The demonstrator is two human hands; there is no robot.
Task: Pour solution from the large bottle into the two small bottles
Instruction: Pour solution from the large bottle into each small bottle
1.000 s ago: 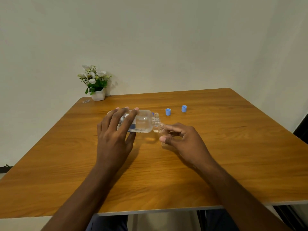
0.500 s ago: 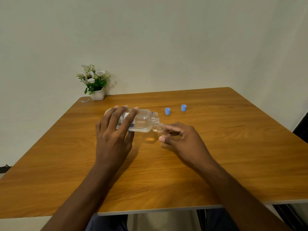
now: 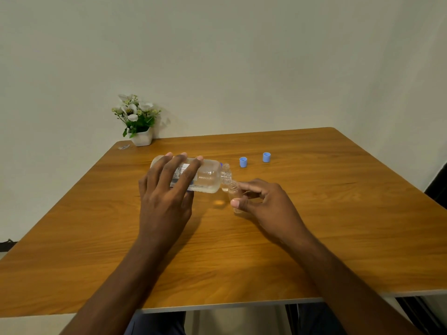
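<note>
The big bottle (image 3: 208,177), clear liquid inside, is tipping at the small bottle (image 3: 233,192), mid-table.
The left hand (image 3: 167,197) is curling round the big bottle; the right hand (image 3: 268,204) is pinching the small bottle.

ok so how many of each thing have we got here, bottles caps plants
large bottle: 1
small bottle: 1 (a second may stand behind the large bottle's neck, cannot tell)
blue caps: 2
potted flowers: 1
total: 5 for sure
</note>
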